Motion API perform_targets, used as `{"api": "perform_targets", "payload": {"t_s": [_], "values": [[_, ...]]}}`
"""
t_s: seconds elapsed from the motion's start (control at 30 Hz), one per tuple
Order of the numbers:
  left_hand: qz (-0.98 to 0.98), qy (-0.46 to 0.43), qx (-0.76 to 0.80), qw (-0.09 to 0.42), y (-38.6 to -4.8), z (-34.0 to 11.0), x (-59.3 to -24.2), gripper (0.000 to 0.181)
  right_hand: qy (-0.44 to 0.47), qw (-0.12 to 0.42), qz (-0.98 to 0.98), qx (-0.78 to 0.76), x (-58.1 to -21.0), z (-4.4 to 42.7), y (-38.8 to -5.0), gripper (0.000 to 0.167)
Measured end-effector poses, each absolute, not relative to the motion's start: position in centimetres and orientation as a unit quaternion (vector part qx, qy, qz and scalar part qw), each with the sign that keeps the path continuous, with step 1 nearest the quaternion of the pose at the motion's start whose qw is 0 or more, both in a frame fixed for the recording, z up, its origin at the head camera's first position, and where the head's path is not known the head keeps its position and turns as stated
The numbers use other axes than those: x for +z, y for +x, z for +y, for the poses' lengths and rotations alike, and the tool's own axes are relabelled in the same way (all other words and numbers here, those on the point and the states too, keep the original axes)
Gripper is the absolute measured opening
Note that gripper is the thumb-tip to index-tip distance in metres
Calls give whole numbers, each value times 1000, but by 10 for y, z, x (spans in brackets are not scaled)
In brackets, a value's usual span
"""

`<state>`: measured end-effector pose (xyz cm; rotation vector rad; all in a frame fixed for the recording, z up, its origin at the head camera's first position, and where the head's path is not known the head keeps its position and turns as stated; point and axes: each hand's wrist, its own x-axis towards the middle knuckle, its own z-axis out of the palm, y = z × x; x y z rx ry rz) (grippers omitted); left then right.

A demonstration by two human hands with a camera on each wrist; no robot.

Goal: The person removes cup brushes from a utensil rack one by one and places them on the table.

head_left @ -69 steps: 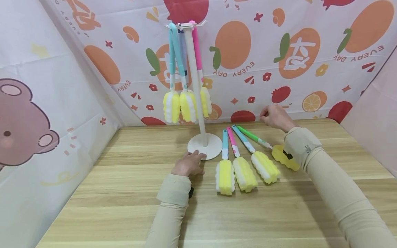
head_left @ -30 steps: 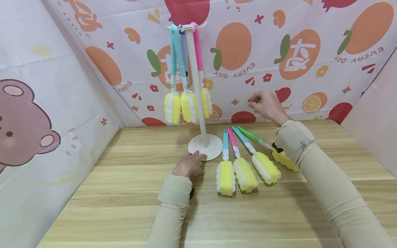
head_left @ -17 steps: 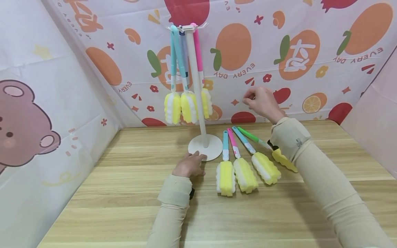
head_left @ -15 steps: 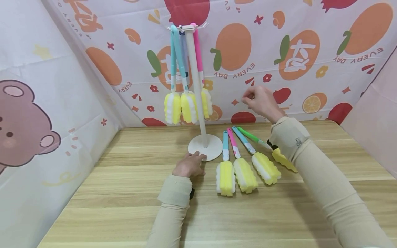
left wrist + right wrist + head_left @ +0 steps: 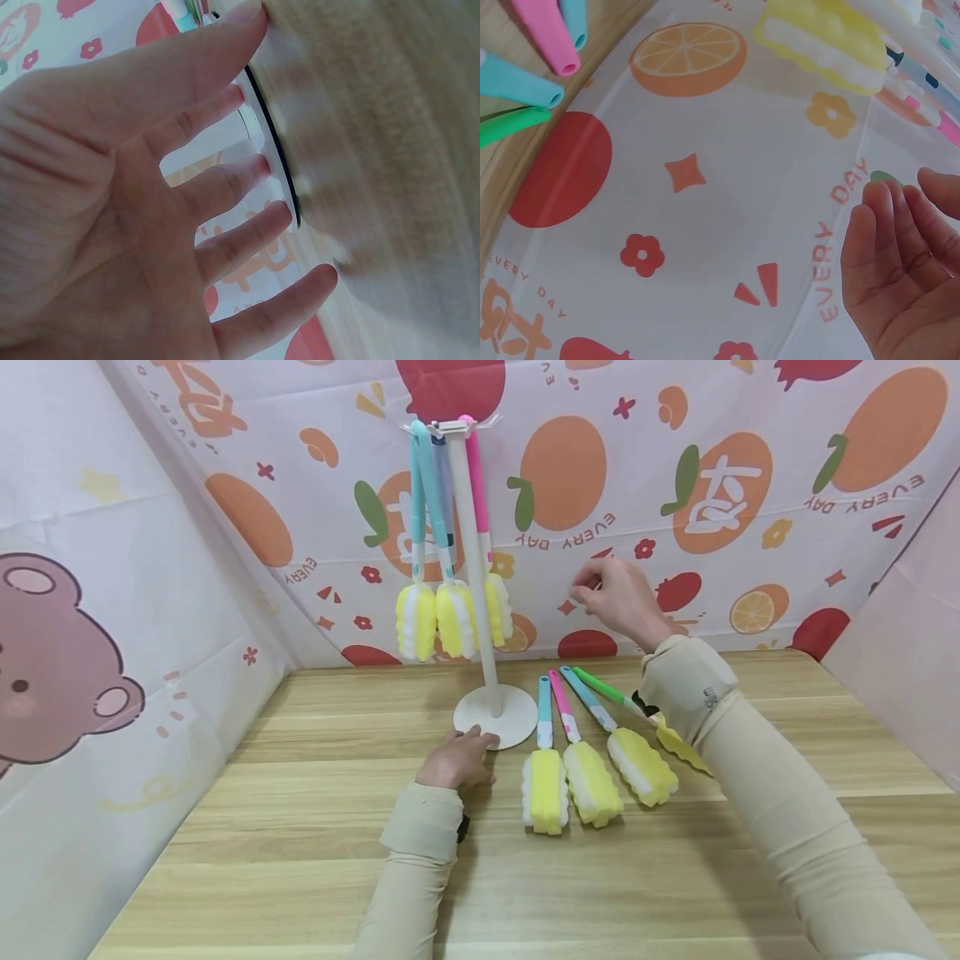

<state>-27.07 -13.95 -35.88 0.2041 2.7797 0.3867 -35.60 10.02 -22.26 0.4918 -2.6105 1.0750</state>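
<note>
My left hand [image 5: 457, 762] rests its spread fingertips on the white round base of a rack [image 5: 513, 727]. In the left wrist view the fingers [image 5: 232, 180] are nearly straight along the base's rim. My right hand [image 5: 621, 597] hovers above the back of the table, its fingers loosely bent with nothing between them, as the right wrist view also shows. Below it lie several sponge bottle brushes: a blue one [image 5: 546, 789], a pink one [image 5: 592, 781], another blue one [image 5: 641, 764] and a green-handled one [image 5: 600, 685], whose sponge the right forearm partly hides.
More sponge bottle brushes [image 5: 416, 620] hang by their handles from the rack's top hooks, left and right of the post [image 5: 471, 552]. A printed fruit-pattern cloth [image 5: 562, 468] closes off the back of the wooden table [image 5: 300, 827]; side cloths stand left and right.
My right hand has moved left and slightly up, from the table's back right toward the rack. The left hand stays at the base, and the brushes have not moved.
</note>
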Motion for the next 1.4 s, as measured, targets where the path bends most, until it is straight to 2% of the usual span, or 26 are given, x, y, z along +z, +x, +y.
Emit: {"api": "perform_targets", "payload": {"t_s": [0.67, 1.17, 1.4], "values": [[974, 71, 137, 164, -270, -140, -360, 58, 197, 157, -891, 377, -208, 75, -351, 18], [974, 69, 138, 166, -270, -140, -358, 58, 200, 136, -891, 385, -195, 53, -346, 20], [974, 70, 139, 163, -270, -140, -359, 58, 213, 150, -890, 375, -189, 43, -346, 19]]}}
